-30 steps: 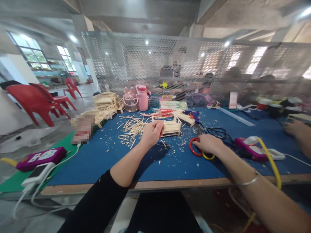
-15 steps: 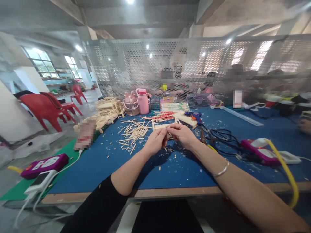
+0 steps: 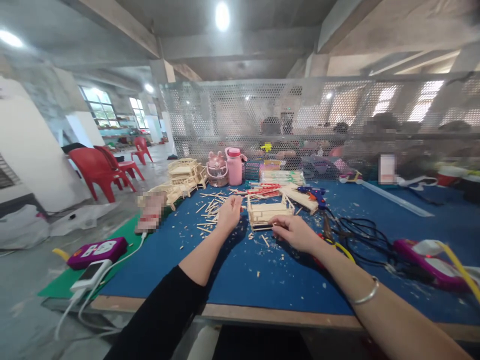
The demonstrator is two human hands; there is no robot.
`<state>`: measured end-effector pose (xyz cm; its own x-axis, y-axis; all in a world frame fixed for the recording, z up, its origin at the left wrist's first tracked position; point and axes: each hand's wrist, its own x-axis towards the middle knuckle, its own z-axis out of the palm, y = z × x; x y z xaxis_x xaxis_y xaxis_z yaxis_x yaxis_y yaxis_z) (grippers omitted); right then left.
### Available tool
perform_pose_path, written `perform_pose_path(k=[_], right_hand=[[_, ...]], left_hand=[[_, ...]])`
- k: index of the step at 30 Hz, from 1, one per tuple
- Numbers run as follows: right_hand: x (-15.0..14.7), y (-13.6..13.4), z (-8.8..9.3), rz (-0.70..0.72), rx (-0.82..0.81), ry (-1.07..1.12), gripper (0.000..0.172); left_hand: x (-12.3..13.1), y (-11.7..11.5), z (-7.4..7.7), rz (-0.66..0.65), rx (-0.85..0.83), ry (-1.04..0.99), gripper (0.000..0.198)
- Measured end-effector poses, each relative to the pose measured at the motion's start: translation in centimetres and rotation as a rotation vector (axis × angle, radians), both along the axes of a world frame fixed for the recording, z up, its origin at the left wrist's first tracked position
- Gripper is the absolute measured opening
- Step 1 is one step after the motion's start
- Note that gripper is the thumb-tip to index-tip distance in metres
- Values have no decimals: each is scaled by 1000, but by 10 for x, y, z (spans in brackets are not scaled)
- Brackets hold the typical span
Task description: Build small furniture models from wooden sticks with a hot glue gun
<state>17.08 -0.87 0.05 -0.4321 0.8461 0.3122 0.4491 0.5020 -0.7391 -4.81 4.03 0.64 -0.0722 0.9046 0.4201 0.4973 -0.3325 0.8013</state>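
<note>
Through the head camera, at the far left, I see red plastic chairs (image 3: 93, 170) standing on the floor. Moving right, a purple power strip (image 3: 98, 252) lies on a green mat (image 3: 56, 282), with a white charger (image 3: 92, 274) just beside it. A pixelated phone (image 3: 150, 210) rests above them, joined to a white cable. Behind it sits a stack of pale wooden models (image 3: 184, 170), then a clear pink jar (image 3: 217, 175) and a pink bottle (image 3: 234, 170), side by side on the blue-topped table (image 3: 240, 280).

Loose wooden sticks (image 3: 210, 207) are scattered behind my left hand (image 3: 228, 216). Its fingers are curled in against the thumb; I cannot tell whether they pinch anything small. Just right of it, apart from that hand, a small wooden frame with corner posts stands upright on the table (image 3: 267, 210).

My right hand (image 3: 294, 232) reaches to the frame's near right side, fingers partly open, fingertips at its lower edge; I cannot tell whether they grip it. A blue glue gun (image 3: 317, 192) lies behind that hand. Yellow-and-red-handled scissors (image 3: 343, 249) lie by the wrist, then black cables (image 3: 365, 227) and another purple power strip (image 3: 423, 260).
</note>
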Motion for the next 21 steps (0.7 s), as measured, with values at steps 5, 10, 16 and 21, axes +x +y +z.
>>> perform_pose_path(k=[5,10,16,21], right_hand=[[4,3,3,-27,86,-32,26],[2,9,-5,30,-76,134,19],[-8,15,-6,-174,-312,299,22],[-16,19,-10,-282,-296,314,25]], left_hand=[[6,-6,-8,-89,-284,-29,34],[11,-9,-7,-168,-393,-133,29],[17,-9,-4,-166,-494,-134,31],[22,-7,-3,-137,-477,-99,36]])
